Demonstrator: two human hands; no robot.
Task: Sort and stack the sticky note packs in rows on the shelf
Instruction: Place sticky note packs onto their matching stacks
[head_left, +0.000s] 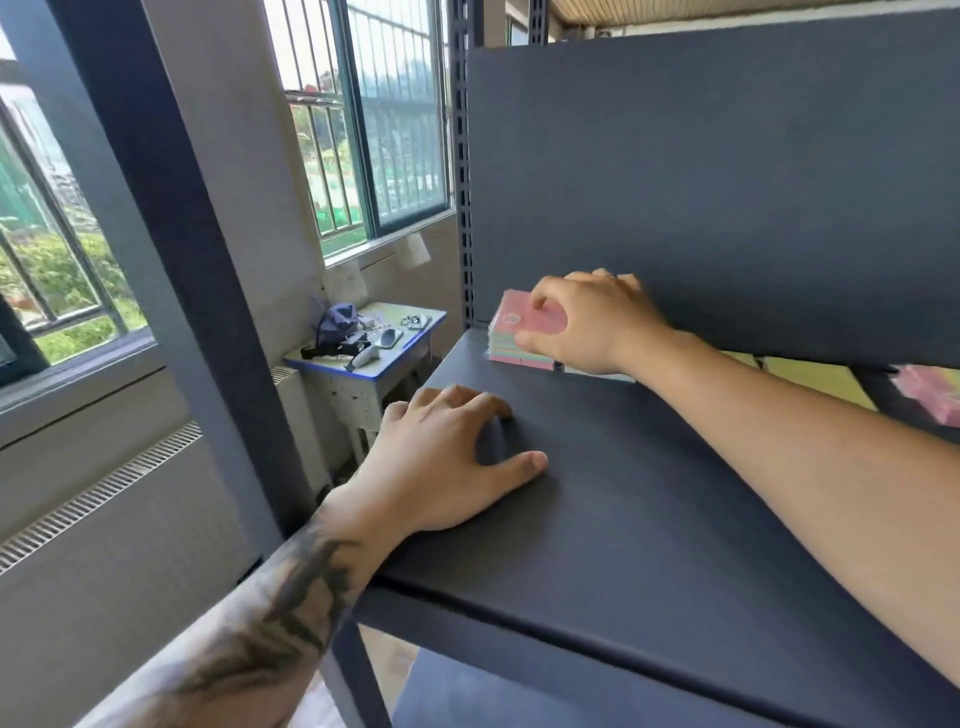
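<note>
A stack of pastel sticky note packs (511, 338), pink on top, stands at the back left corner of the dark shelf board (649, 493). My right hand (592, 322) grips the stack, thumb at its front edge and fingers curled over the top. My left hand (447, 462) rests palm down on the shelf near its left edge, fingers loosely bent, holding nothing. More yellow packs (821, 382) and a pink pack (930, 389) lie at the back right, partly hidden under the upper shelf panel and my right forearm.
A dark upper shelf panel (727, 182) hangs low over the back of the board. A dark upright post (171, 260) stands at the left. Beyond it are a small desk (363, 358) with a bag and gadgets, barred windows and a radiator.
</note>
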